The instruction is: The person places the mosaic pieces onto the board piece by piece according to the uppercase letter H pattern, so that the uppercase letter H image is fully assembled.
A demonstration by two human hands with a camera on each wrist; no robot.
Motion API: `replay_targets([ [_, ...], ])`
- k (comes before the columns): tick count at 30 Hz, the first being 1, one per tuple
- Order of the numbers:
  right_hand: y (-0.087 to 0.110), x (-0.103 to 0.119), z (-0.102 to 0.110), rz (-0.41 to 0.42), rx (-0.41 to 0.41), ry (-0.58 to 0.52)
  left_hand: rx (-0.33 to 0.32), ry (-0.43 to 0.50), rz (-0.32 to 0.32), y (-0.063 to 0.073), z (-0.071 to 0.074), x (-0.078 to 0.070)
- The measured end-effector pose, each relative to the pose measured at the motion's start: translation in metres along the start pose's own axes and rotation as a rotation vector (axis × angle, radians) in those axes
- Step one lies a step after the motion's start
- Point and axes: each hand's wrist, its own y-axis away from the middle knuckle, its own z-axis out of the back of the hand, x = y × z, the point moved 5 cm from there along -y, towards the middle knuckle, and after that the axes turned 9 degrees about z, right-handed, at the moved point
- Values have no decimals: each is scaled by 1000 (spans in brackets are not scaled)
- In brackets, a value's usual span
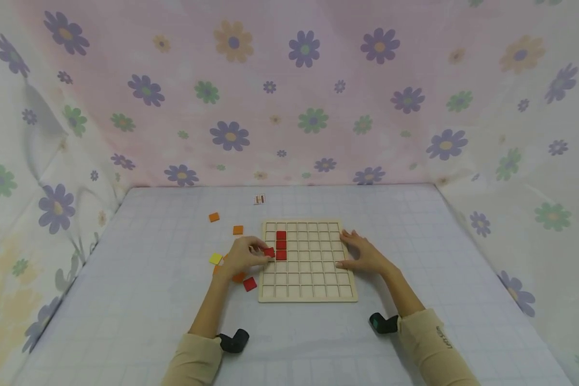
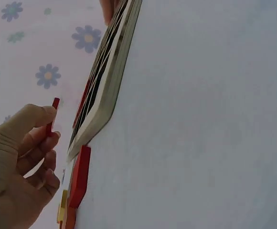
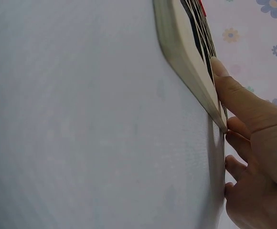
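A thin red square tile (image 1: 268, 252) is pinched between the thumb and fingers of my left hand (image 1: 243, 256), just above the left edge of a pale wooden grid board (image 1: 313, 273). The left wrist view shows this tile (image 2: 52, 117) on edge, apart from the board. Three red tiles (image 1: 281, 245) lie in a column in the board's second column from the left. My right hand (image 1: 366, 254) rests at the board's right edge, thumb on top and fingers spread along the side. In the right wrist view that thumb (image 3: 234, 90) lies over the rim.
Left of the board lie a loose red tile (image 1: 250, 284), a yellow tile (image 1: 215, 259) and several orange tiles (image 1: 238, 230), some partly hidden by my left hand. Behind the board is a small printed card (image 1: 259, 199). Flowered cloth (image 1: 313, 120) rises behind the table.
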Motion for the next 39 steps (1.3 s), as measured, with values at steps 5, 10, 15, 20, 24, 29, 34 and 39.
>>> replay_targets([
  [5, -1, 0, -2, -5, -3, -1, 32, -28, 50, -2, -16, 3],
  [10, -1, 1, -2, 3, -4, -10, 32, -60, 31, -3, -20, 2],
  [15, -2, 1, -1, 4, -4, -8, 50, -80, -18, -3, -19, 0],
  [20, -2, 3, 0, 4, 0, 2, 92, -61, -75, -2, -17, -4],
  [24, -3, 3, 1, 5, 3, 9, 149, -17, -110, -2, -18, -7],
  [29, -2, 1, 1, -3, 0, 8, 167, -10, -132, -3, -19, -7],
  [34, -1, 0, 0, -1, -6, 8, 143, -35, -154, -4, -23, -8],
  [39, -1, 0, -1, -2, -8, 7, 101, -98, -173, -3, -25, -10],
])
